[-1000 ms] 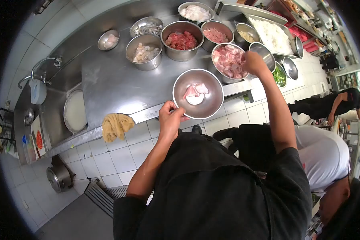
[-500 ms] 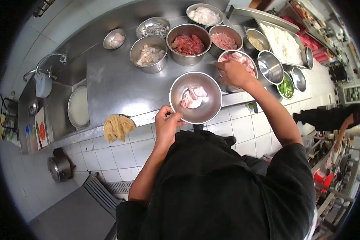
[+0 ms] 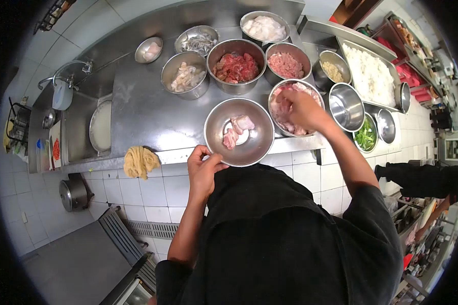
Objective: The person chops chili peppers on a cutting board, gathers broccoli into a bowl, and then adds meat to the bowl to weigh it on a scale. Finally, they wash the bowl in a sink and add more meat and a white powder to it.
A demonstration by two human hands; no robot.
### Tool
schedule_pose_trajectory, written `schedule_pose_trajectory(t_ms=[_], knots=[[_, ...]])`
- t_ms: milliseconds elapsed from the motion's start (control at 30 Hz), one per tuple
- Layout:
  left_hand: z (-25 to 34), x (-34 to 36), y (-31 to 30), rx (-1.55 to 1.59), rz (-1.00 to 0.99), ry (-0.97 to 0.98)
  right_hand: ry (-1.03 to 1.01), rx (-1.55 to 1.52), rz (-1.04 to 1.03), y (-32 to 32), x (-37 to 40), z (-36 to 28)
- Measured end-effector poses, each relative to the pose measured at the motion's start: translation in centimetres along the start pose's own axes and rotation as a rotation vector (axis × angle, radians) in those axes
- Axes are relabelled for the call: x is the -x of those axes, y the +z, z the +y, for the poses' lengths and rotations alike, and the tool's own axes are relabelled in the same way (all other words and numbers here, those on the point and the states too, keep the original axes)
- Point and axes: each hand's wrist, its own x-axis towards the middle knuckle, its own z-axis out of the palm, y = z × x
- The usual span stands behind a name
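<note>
My left hand pinches the near left rim of a steel mixing bowl, which is at the counter's front edge. Inside that bowl lie a few pieces of pale pink raw meat. Just to its right, my right hand reaches down into a deep steel bowl filled with raw meat chunks. Its fingers are blurred and partly hidden among the chunks, so their grip cannot be made out.
Behind stand bowls of red meat, minced meat and seafood. To the right are an unfilled steel bowl, green vegetables and a tray of white shreds. A cloth hangs over the edge; a sink lies left.
My right hand has moved from the far left rim of the meat bowl down into the chunks. My left hand still grips the mixing bowl, now slightly further left and lower in view.
</note>
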Motion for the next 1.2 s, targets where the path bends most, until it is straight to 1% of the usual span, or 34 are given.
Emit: schedule_pose_trajectory(t_ms=[67, 167, 267, 300, 400, 500, 600, 733, 833, 933, 967, 1000, 1067, 1100, 1200], knots=[[0.1, 0.1, 0.2, -0.019, -0.004, -0.004, -0.046, 0.068, 0.135, -0.8, -1.0, 3.4], [0.4, 0.2, 0.5, -0.017, -0.018, -0.018, -0.042, 0.35, 0.276, -1.1, -2.3, 5.7], [0.7, 0.1, 0.4, -0.025, -0.056, -0.027, -0.088, 0.469, 0.273, 0.0, -2.9, 6.2], [0.8, 0.1, 0.3, -0.03, -0.071, -0.028, -0.063, 0.509, 0.294, 0.2, -3.0, 6.3], [0.9, 0.0, -0.1, -0.054, -0.079, -0.019, 0.003, 0.535, 0.204, 0.1, -3.0, 6.3], [1.2, 0.1, -0.4, -0.073, -0.094, -0.043, -0.035, 0.513, 0.176, 0.5, -3.4, 6.7], [1.3, 0.0, -0.8, -0.063, -0.126, -0.052, 0.07, 0.414, 0.149, -0.3, -3.0, 6.3], [1.1, -0.4, -1.1, -0.092, -0.169, -0.052, 0.047, 0.314, 0.335, -2.0, -1.0, 3.6], [1.4, -0.6, -0.8, -0.085, -0.212, -0.051, 0.159, 0.09, 0.34, -4.0, 0.4, 0.0], [1.4, -0.9, -0.8, -0.095, -0.235, -0.065, 0.145, -0.231, 0.26, -4.2, 1.6, -2.6], [1.6, -0.9, -0.7, -0.096, -0.241, -0.07, 0.168, -0.2, 0.203, -3.8, 1.9, -3.9], [1.6, -0.9, -0.6, -0.096, -0.246, -0.076, 0.035, -0.256, 0.233, -2.1, 1.9, -3.6], [1.4, -1.1, -0.7, -0.086, -0.25, -0.071, -0.134, -0.152, 0.154, -0.1, 2.7, -5.2], [1.2, -1.2, -0.8, -0.081, -0.25, -0.067, 0.047, -0.181, 0.075, 0.1, 3.1, -6.0], [0.9, -1.4, -1.5, -0.075, -0.242, -0.077, 0.06, 0.241, 0.275, 0.6, 3.8, -4.4]])
